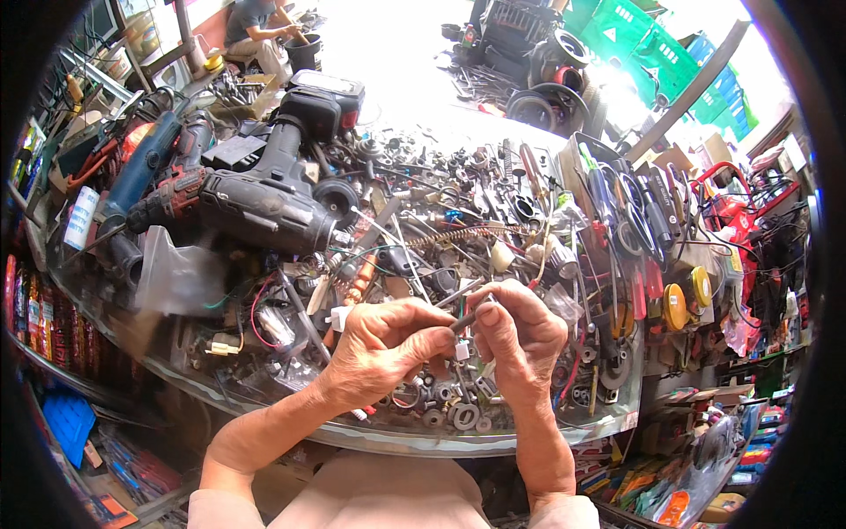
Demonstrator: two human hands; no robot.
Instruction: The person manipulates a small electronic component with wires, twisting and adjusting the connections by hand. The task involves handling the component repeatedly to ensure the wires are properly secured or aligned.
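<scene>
Both my hands meet above the near middle of a cluttered workbench. My left hand (388,346) pinches one end of a small, dark rod-like piece (462,324) between thumb and forefinger. At its other end, the thumb and forefinger of my right hand (515,339) close on the same piece. It is too small to tell its exact kind. Just below it is a small white plastic connector (462,351). Under my hands lie metal washers (464,415), nuts and other loose hardware. A white block (338,317) sits beside my left knuckles.
A black cordless impact wrench (264,207) lies at the left, near a blue power tool (145,163). Screwdrivers and cables fill a tray (577,154) at the right. Green crates (621,35) stand at the back right. Another person (256,35) sits at the far left beside a black bucket (305,53).
</scene>
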